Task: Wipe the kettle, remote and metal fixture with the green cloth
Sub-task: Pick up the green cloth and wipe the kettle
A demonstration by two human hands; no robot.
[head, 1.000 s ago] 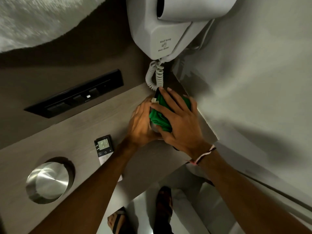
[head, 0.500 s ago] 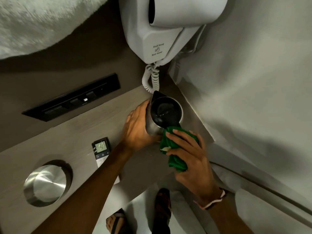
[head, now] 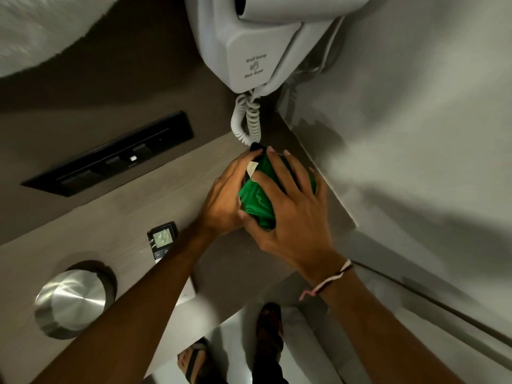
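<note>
Hands together — right hand [head: 288,214] presses green cloth [head: 256,199] onto kettle [head: 256,147], left hand [head: 227,198] gripping its side.

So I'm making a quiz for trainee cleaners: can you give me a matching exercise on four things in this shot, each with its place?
Things:
1. green cloth
2. remote
3. metal fixture
4. hair dryer

Places:
A. mounted on the wall, coiled cord hanging below
B. set in the counter, far left
C. under the right hand, on the kettle top
D. flat on the counter, beside the left forearm

Pairs: 1-C, 2-D, 3-B, 4-A
</note>
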